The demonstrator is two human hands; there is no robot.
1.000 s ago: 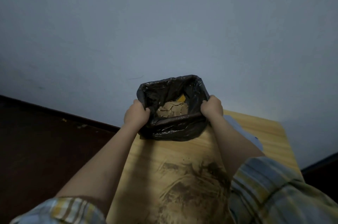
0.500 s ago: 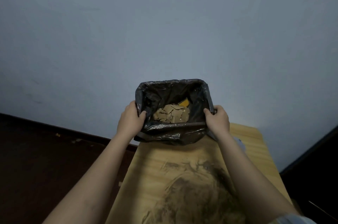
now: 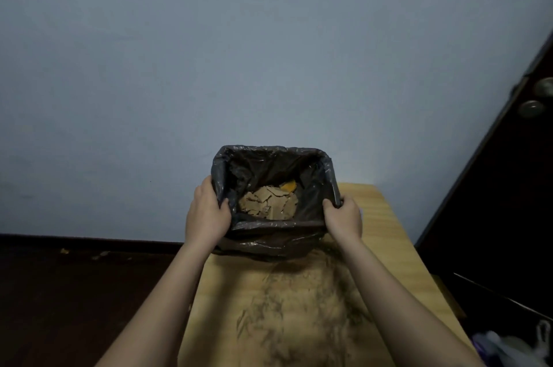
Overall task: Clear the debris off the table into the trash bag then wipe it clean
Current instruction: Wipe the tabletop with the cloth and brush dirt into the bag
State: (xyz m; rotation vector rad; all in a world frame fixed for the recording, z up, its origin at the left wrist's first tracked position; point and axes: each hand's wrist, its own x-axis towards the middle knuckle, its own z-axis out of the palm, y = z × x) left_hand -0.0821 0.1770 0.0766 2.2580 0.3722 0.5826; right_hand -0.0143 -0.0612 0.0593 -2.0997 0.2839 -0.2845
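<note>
A black trash bag [image 3: 270, 239], lining a box-shaped bin, sits at the far end of the light wooden table [image 3: 386, 235]. Brown cardboard scraps [image 3: 269, 202] and an orange piece [image 3: 288, 186] lie inside it. My left hand [image 3: 206, 214] grips the bag's left rim, thumb hooked inside. My right hand [image 3: 344, 217] grips the right rim, fingers curled over the edge. Dark dirt smears [image 3: 299, 315] cover the table top between my forearms.
A pale blue wall [image 3: 269, 52] stands right behind the table. Dark floor [image 3: 74, 300] with small crumbs lies to the left. A dark door with round knobs [image 3: 531, 107] is at the right. A crumpled pale plastic bag [image 3: 508, 348] shows at the bottom right corner.
The view has swung: the bag and my hands sit lower and more central, and the door has come into sight. Both hands keep their grip on the rim.
</note>
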